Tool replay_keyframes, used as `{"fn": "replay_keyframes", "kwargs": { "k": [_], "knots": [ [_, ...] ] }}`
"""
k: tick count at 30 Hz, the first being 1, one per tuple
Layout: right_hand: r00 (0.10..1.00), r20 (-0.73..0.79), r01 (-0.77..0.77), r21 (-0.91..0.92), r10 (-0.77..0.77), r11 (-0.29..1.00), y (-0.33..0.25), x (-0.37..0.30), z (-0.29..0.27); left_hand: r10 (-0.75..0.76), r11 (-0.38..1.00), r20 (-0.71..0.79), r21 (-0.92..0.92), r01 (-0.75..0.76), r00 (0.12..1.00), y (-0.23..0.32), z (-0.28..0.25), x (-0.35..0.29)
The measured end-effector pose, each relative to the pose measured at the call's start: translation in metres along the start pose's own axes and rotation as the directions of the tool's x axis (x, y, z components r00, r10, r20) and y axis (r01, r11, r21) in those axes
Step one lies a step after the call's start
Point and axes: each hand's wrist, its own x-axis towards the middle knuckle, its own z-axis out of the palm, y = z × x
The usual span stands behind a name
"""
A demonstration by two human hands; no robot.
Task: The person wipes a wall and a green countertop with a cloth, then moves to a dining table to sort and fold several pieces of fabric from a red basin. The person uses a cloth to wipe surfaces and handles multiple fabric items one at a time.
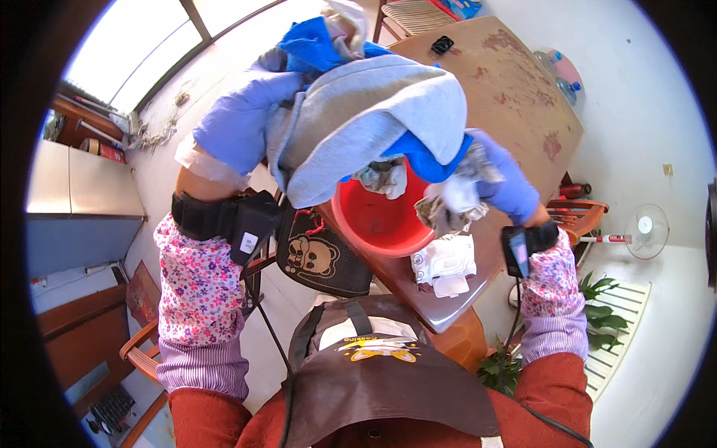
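Both my hands wear purple-blue gloves. My left hand [237, 123] is closed on the left side of a large bundle of cloths. The biggest piece is a light grey cloth [366, 104] with bright blue fabric showing at its edges. My right hand [511, 183] grips the bundle's right side, where crumpled grey-and-white cloths [455, 198] hang down. Most of the fingers are hidden by fabric. Below the bundle stands a red plastic basin [381, 243] on the table, partly covered from view by the cloths.
A brown table [478, 60] with worn patches extends away to the right. A white wipes packet [446, 265] lies by the basin. Close to the table's left side is a chair with a bear-patterned seat [317, 257]. A black object [442, 45] rests on the far tabletop.
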Motion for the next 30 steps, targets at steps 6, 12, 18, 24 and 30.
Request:
{"fn": "replay_keyframes", "kwargs": {
  "k": [6, 12, 18, 24, 30],
  "knots": [
    [0.897, -0.363, -0.22, 0.124, 0.251, 0.968, 0.038, -0.075, -0.05, -0.102, 0.993, -0.063, 0.045, 0.105, 0.993, -0.012, 0.026, 0.009],
    [0.933, -0.36, -0.188, -0.427, 0.024, 0.884, 0.084, -0.136, -0.048, -0.143, 0.972, 0.062, 0.196, 0.129, 0.988, -0.04, 0.027, 0.016],
    [0.872, -0.489, -0.119, -0.171, 0.021, 0.978, 0.099, -0.158, -0.031, -0.257, 0.875, -0.143, 0.385, 0.293, 0.956, -0.1, 0.026, 0.031],
    [0.817, -0.558, -0.171, 0.008, 0.146, 0.985, 0.111, -0.158, -0.025, 0.031, 0.293, 0.083, 0.952, -0.088, 0.996, -0.167, 0.032, 0.027],
    [0.754, -0.649, -0.14, -0.007, 0.102, 0.99, 0.103, -0.153, -0.012, -0.417, 0.496, 0.067, 0.853, 0.165, 0.906, -0.203, 0.042, 0.025]
  ]
}}
